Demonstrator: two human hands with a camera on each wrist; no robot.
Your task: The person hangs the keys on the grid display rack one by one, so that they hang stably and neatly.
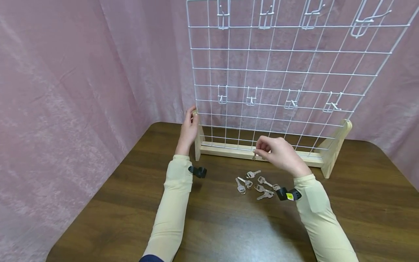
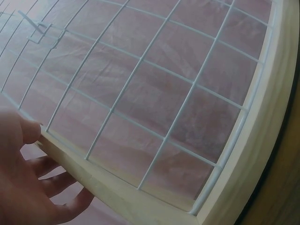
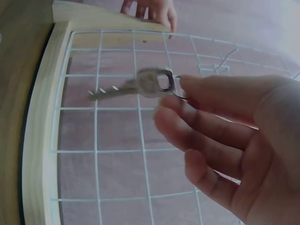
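A silver key [image 3: 149,83] hangs by its ring from my right hand [image 1: 276,153], which pinches the ring between thumb and forefinger. Blade pointing down, the key is in front of the lower wires of a white wire grid rack [image 1: 268,71]. My left hand [image 1: 190,127] grips the top of the wooden side support [image 2: 101,185] at the rack's left end, thumb on one face and fingers round the other. On the table, below the right hand, lies a loose group of several more keys [image 1: 240,186], with rings on their heads.
Small white hooks [image 1: 251,100] line a lower row of the grid, and longer hooks [image 1: 266,16] hang near the top. A wooden base bar [image 1: 226,150] joins the left support to the right support [image 1: 337,149]. Pink curtains [image 1: 82,72] surround the brown table [image 1: 131,203].
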